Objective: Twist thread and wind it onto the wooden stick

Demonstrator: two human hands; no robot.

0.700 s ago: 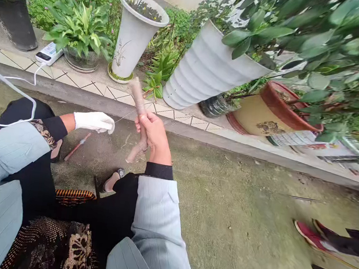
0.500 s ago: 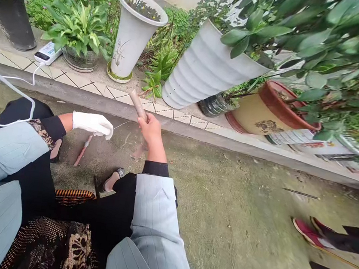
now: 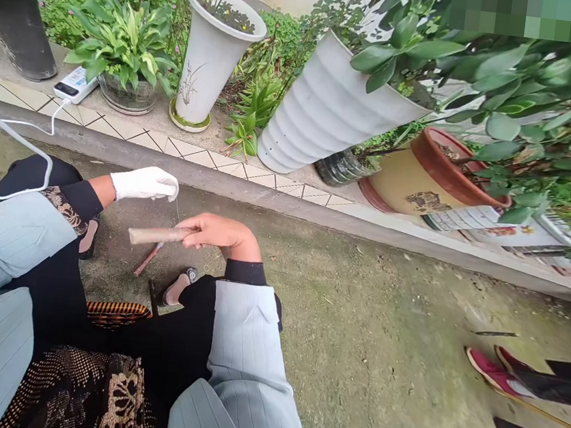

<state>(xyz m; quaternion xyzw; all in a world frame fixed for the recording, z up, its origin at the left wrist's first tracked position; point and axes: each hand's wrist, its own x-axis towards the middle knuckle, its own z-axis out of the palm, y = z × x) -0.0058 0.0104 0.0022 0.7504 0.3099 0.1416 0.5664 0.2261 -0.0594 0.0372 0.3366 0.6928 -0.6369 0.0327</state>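
Note:
My right hand is closed around one end of a pale, tube-like stick, which points left and lies nearly level. My left hand, in a white knitted glove, is held above and to the left with curled fingers. A thin thread runs down from its fingertips towards my right hand. Below the pale stick, a reddish-brown stick slants downward, its upper end hidden behind the pale one. Whether it hangs or rests on something I cannot tell.
Potted plants line a tiled ledge ahead, among them a white ribbed pot. A white device with a cable sits there. At right are another person's red shoes and a thin dark stick on the concrete.
My right hand has swung the pale stick down and left, from pointing up to nearly level. The thread now runs steeply. The reddish-brown stick has shifted right; my left hand rose slightly.

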